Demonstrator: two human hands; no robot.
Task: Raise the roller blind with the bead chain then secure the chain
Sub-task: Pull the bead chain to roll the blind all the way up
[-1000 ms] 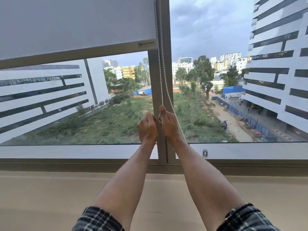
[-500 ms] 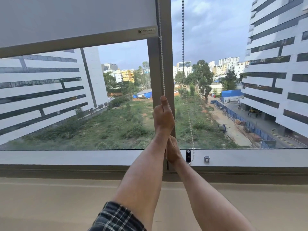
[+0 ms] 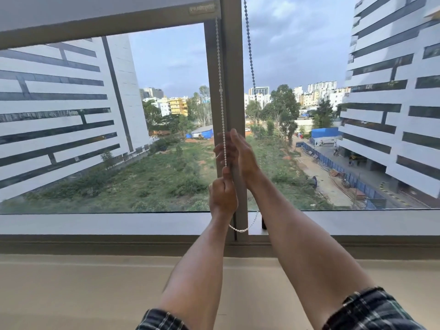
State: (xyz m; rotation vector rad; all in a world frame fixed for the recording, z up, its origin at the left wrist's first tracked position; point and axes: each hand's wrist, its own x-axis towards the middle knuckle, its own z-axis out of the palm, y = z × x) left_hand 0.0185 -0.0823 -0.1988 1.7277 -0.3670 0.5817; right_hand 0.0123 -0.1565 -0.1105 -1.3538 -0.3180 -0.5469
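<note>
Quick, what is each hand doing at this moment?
Left hand: closed in a fist around the white bead chain.
Right hand: raised higher beside the chain, motion-blurred; open or gripping cannot be told.

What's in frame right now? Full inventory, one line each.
roller blind: 1, grey-white, top left, mostly raised
bead chain: 1, white, along the mullion, loop sagging at the sill
second chain: 1, dark, right of mullion
mullion: 1, grey-brown, centre
window sill: 1, grey, below the glass
left hand: 1, closed on the bead chain, lower
right hand: 1, blurred, higher, at the chain; grip unclear
plaid sleeves: 2, dark, bottom edge
</note>
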